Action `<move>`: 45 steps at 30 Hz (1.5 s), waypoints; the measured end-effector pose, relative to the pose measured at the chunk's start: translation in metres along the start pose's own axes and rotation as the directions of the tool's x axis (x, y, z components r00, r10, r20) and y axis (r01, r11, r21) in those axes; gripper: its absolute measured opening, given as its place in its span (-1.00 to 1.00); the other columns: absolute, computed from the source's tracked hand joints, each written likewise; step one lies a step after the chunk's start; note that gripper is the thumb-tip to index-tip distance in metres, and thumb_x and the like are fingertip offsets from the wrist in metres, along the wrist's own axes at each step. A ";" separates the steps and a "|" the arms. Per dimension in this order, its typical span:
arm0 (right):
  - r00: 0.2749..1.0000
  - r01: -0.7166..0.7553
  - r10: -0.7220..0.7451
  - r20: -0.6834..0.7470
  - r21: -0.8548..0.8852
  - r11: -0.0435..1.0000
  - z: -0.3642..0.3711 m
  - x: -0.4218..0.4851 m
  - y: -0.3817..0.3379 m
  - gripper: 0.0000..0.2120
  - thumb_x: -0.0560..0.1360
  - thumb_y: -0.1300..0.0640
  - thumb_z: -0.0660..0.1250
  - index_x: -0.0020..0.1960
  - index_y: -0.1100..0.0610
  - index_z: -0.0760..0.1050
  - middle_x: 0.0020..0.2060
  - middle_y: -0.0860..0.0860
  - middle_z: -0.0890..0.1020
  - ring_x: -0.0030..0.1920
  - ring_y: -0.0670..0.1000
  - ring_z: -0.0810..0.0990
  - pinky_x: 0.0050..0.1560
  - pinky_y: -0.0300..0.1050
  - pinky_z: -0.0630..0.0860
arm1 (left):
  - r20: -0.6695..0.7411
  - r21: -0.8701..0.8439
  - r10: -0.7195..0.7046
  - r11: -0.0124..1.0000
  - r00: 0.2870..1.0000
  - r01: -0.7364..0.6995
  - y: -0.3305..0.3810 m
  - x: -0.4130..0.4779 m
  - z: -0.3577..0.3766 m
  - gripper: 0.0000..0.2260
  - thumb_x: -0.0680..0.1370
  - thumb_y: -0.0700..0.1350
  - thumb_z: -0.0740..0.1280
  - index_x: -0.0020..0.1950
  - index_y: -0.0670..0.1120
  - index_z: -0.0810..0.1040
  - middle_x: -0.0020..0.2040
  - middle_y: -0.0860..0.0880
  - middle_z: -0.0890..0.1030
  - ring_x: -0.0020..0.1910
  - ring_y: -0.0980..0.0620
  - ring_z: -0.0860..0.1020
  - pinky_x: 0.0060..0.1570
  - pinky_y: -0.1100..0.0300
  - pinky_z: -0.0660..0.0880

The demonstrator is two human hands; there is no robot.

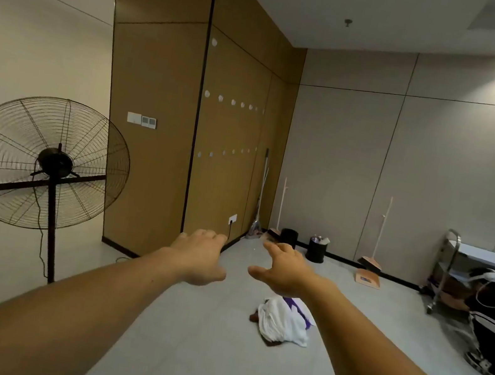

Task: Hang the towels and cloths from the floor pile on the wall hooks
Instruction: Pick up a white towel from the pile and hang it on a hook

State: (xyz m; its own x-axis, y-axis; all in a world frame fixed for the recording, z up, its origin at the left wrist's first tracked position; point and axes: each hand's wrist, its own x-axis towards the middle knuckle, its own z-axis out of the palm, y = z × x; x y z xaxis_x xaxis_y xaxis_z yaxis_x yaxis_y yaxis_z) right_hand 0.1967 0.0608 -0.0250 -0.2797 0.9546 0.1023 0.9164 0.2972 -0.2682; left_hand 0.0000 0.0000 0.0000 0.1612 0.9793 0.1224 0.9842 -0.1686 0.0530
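A pile of towels and cloths (283, 321) lies on the grey floor, mostly white with some purple and a dark brown edge. Both my arms reach forward, palms down. My left hand (199, 256) is empty, fingers relaxed, left of and above the pile. My right hand (283, 269) is also empty with fingers spread, hovering just above the pile's far side. Two rows of round white wall hooks (233, 102) sit on the brown panel wall ahead, with one more hook higher up (214, 42).
A large standing fan (45, 165) and its cable are at the left. Brooms, dustpans (369, 268) and two black bins (316, 249) line the far wall. At the right a person (494, 317) crouches beside a metal cart (450, 269).
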 end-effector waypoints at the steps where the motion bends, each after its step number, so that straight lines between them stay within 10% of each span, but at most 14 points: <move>1: 1.000 0.007 -0.007 -0.002 0.016 1.000 -0.001 0.014 0.007 -0.17 0.45 -0.36 0.23 0.56 -0.05 0.01 0.54 0.05 0.12 0.52 0.17 0.09 0.46 0.24 0.18 | -0.006 -0.003 -0.007 1.000 1.000 0.007 0.001 0.014 0.000 -0.40 0.50 0.09 0.26 0.49 -0.03 0.18 0.46 -0.08 0.28 0.44 -0.09 0.22 0.38 -0.07 0.21; 45: 0.993 -0.047 0.053 0.109 -0.053 0.997 0.074 0.774 0.187 -0.16 0.47 -0.29 0.28 0.58 0.00 -0.02 0.57 0.07 0.03 0.54 0.22 -0.01 0.48 0.21 0.06 | 0.097 -0.061 0.032 0.998 0.995 -0.027 -0.204 0.786 0.122 -0.42 0.53 0.08 0.28 0.48 -0.11 0.21 0.44 -0.14 0.30 0.38 -0.14 0.31 0.32 -0.05 0.33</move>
State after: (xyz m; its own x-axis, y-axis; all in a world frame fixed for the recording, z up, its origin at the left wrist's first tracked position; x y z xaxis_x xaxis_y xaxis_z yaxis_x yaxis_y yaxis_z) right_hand 0.1302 0.8564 -0.0672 -0.2602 0.9654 -0.0167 0.9424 0.2501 -0.2219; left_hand -0.0652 0.8181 -0.0352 0.1993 0.9796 0.0273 0.9733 -0.2011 0.1104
